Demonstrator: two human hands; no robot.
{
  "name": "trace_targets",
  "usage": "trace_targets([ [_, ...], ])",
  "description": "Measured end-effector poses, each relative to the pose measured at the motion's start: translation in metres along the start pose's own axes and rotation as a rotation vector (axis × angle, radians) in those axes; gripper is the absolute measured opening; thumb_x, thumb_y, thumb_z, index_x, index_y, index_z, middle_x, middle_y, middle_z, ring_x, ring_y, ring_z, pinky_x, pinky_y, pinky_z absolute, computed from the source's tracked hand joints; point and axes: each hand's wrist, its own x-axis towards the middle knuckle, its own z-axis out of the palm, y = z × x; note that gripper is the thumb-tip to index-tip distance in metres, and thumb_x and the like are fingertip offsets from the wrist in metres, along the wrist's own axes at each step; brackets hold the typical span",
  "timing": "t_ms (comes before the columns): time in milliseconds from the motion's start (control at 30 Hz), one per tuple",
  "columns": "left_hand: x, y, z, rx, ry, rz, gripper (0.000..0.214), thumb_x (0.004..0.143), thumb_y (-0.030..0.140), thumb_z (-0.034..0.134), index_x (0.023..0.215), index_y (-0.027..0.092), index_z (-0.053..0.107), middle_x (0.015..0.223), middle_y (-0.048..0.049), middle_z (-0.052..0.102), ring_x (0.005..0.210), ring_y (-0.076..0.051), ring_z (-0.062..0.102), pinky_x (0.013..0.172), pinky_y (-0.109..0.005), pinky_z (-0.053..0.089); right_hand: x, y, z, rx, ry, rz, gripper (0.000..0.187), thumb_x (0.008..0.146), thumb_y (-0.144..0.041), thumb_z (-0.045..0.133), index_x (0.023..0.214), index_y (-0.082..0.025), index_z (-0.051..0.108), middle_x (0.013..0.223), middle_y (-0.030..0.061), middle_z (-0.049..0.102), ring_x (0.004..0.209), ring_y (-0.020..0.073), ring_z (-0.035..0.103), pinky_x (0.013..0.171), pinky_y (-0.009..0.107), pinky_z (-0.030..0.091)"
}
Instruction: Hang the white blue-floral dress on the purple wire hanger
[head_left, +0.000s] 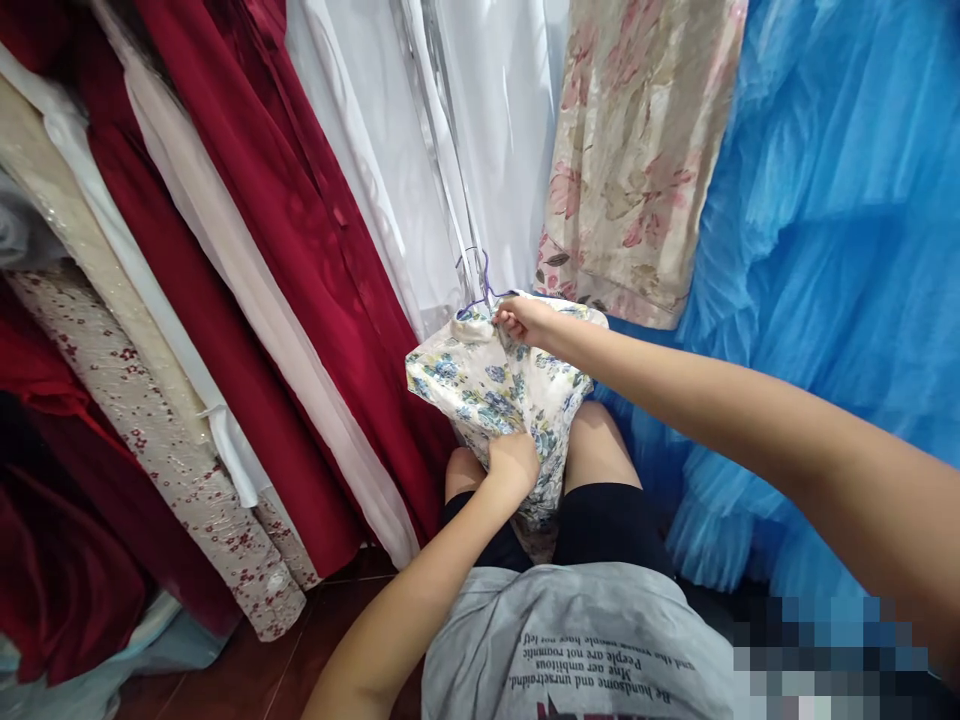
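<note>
One floral garment (484,385) hung on one purple hanger (487,268), its collar (472,328) at the hanger's middle, its lower part between two thighs (604,455). Two hands worked it: the right hand (521,320) pinched the collar's front edge; the left hand (514,462) clenched cloth lower down. One grey shirt (472,635) bore four upside-down lines, including "Be handsome and" and "not romantic".

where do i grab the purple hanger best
Probably by the hook, from above: it rises past the neckline of the floral garment, which hides much of the purple hanger below. The right hand is close by.
</note>
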Motion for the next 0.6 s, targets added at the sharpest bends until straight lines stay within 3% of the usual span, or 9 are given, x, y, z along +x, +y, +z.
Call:
trace_targets([
  [133, 0.002, -0.01, -0.005, -0.029, 0.044, 0.008, 0.041, 0.1, 0.033, 0.039, 0.103, 0.011, 0.073, 0.104, -0.0209, 0.072, 0.102, -0.032, 0.07, 0.084, -0.038, 0.052, -0.009, -0.006, 0.003, 0.161, 0.06, -0.024, 0.024, 0.081, -0.008, 0.052, 0.062, -0.019, 0.042, 0.048, -0.005, 0.038, 0.041, 0.0055, 0.03, 0.039, 0.017, 0.025],
  [200, 0.005, -0.025, -0.016, -0.104, 0.131, 0.003, 0.045, 0.1, 0.041, 0.038, 0.098, 0.014, 0.074, 0.1, -0.0189, 0.073, 0.097, -0.032, 0.07, 0.081, -0.038, 0.051, -0.019, -0.001, 0.001, 0.207, 0.062, -0.053, 0.021, 0.079, -0.01, 0.055, 0.062, -0.018, 0.046, 0.048, -0.0043, 0.04, 0.041, 0.0059, 0.031, 0.038, 0.018, 0.026],
  [300, 0.014, -0.051, -0.053, -0.307, 0.502, -0.001, 0.039, 0.101, 0.044, 0.039, 0.107, 0.021, 0.07, 0.091, -0.012, 0.074, 0.087, -0.028, 0.069, 0.076, -0.035, 0.049, -0.031, 0.006, -0.005, 0.238, 0.078, -0.1, 0.02, 0.077, -0.011, 0.058, 0.059, -0.016, 0.051, 0.049, -0.0026, 0.044, 0.042, 0.0064, 0.035, 0.038, 0.019, 0.027],
  [400, 0.029, -0.07, -0.1, -0.448, 0.882, 0.13, 0.033, 0.1, 0.035, 0.044, 0.13, 0.026, 0.057, 0.097, -0.0069, 0.073, 0.085, -0.023, 0.066, 0.078, -0.032, 0.046, -0.036, 0.009, -0.008, 0.22, 0.097, -0.153, 0.02, 0.076, -0.012, 0.058, 0.057, -0.015, 0.054, 0.048, -0.002, 0.045, 0.042, 0.007, 0.036, 0.04, 0.02, 0.028],
  [500, 0.049, -0.072, -0.131, -0.438, 0.904, 0.3, 0.021, 0.098, 0.031, 0.05, 0.107, 0.024, 0.067, 0.091, -0.0061, 0.072, 0.08, -0.021, 0.063, 0.076, -0.031, 0.043, -0.032, 0.013, -0.009, 0.159, 0.112, -0.272, 0.022, 0.075, -0.014, 0.059, 0.054, -0.017, 0.052, 0.047, -0.0022, 0.045, 0.042, 0.0077, 0.036, 0.042, 0.022, 0.029],
  [600, 0.062, -0.063, -0.144, -0.443, 0.922, 0.381, 0.023, 0.097, 0.031, 0.051, 0.083, 0.019, 0.066, 0.076, -0.0046, 0.067, 0.072, -0.019, 0.059, 0.072, -0.029, 0.041, -0.021, 0.024, -0.006, 0.078, 0.194, -0.42, 0.024, 0.075, -0.018, 0.057, 0.052, -0.018, 0.05, 0.045, -0.0035, 0.044, 0.043, 0.0084, 0.036, 0.045, 0.023, 0.029],
])
